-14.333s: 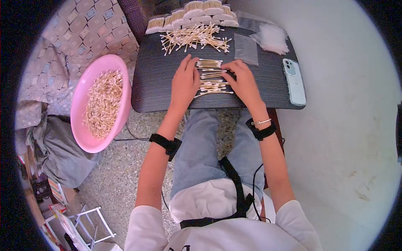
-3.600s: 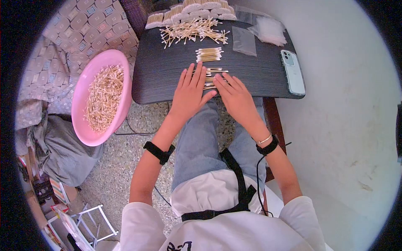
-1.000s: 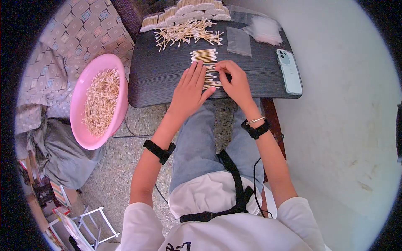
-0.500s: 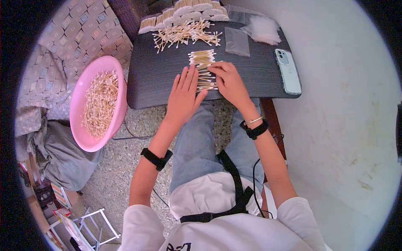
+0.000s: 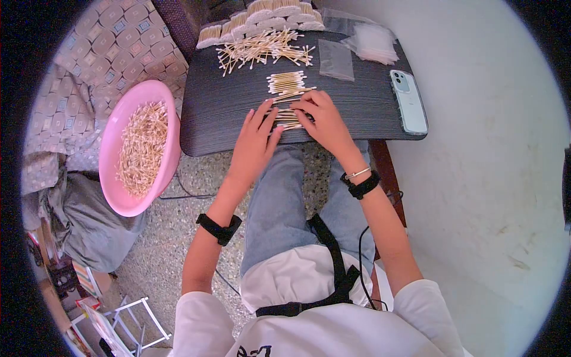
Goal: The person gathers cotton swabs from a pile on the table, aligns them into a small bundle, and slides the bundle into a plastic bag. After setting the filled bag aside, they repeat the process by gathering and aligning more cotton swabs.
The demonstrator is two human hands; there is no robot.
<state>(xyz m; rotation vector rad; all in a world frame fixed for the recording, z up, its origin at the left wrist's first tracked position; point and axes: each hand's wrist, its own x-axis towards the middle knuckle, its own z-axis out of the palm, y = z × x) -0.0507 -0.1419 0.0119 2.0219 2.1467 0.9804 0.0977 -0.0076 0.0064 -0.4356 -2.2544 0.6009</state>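
Observation:
Cotton swabs lie side by side in a row on the dark table, and the nearer swabs sit between my two hands. My left hand is at their left ends, fingers apart and slightly bent, fingertips touching the swabs. On the right side, my right hand has its fingers curled in, with the thumb and index finger closed at the swabs' right ends. My fingers cover part of the row. Farther back lies a loose pile of swabs.
Bundled swabs are stacked along the table's back edge. Clear plastic bags and a single bag lie at the back right, a phone at the right edge. A pink basin full of swabs stands left of the table.
My left hand has gone from flat, stretched fingers to spread, bent ones and shifted slightly toward me. My right fingers have moved slightly left and nearer to me along the swabs.

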